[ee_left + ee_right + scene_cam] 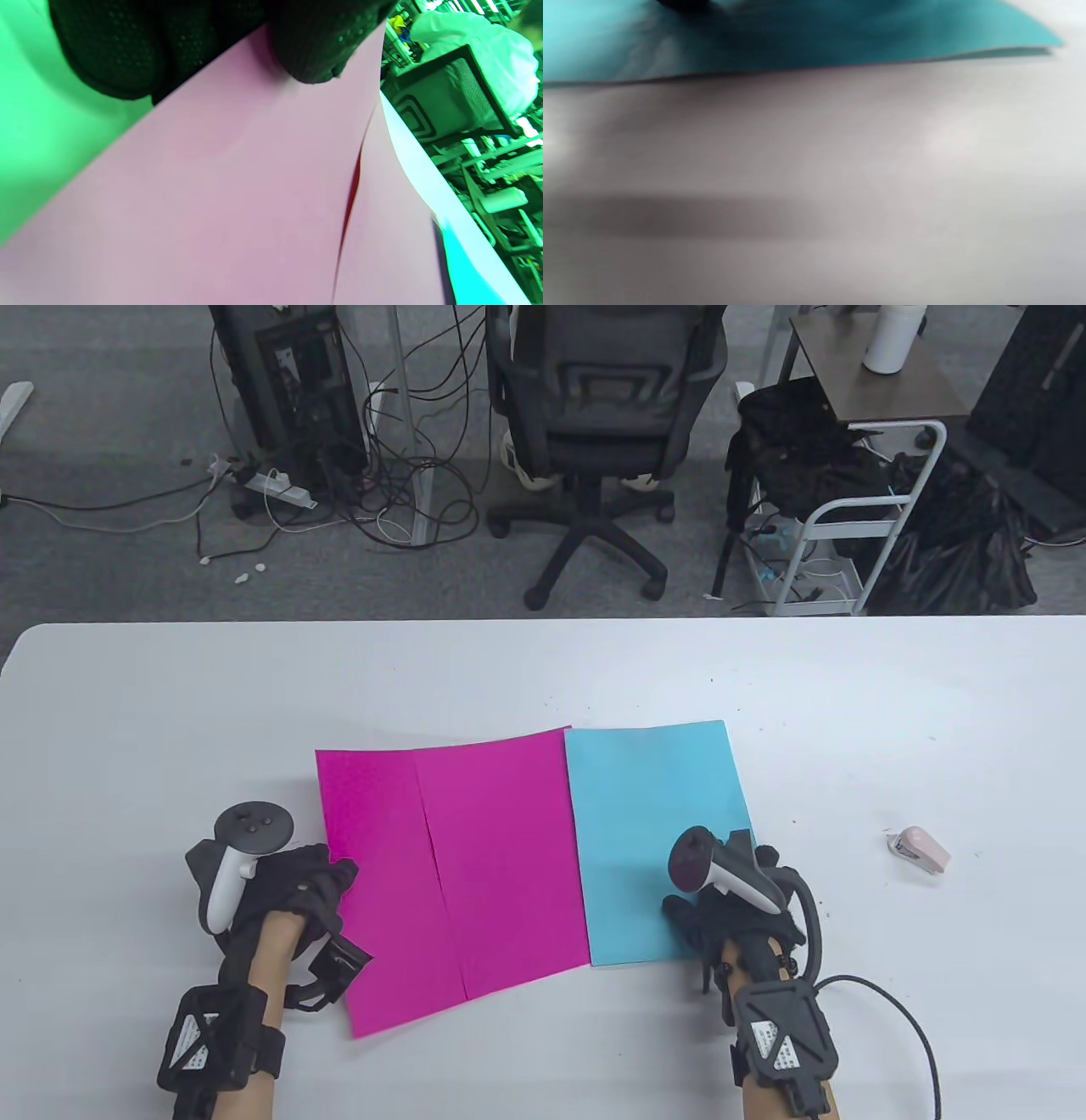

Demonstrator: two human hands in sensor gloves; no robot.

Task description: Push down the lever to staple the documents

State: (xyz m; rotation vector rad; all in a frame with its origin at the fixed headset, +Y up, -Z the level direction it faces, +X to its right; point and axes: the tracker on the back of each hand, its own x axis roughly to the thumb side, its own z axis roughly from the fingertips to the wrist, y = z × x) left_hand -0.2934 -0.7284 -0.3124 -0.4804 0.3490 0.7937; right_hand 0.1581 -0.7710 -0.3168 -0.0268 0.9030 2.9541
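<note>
Two overlapping magenta sheets (441, 865) lie flat on the white table (543, 678), with a light-blue sheet (657, 831) against their right edge. A small pink stapler (920, 851) lies alone at the right, away from both hands. My left hand (327, 882) is at the left edge of the magenta sheets; in the left wrist view a fingertip (314, 55) presses on top of the magenta paper (254, 190), whose edge runs between the gloved fingers. My right hand (687, 912) rests on the blue sheet's lower right part; its fingers are mostly hidden. The right wrist view shows the blue sheet (797, 38), its edge slightly raised.
The table's far edge runs across the middle of the table view. Beyond it stand an office chair (594, 432), a computer tower with cables (288, 381) and a white cart (848, 517). A cable (899, 1010) trails from my right wrist.
</note>
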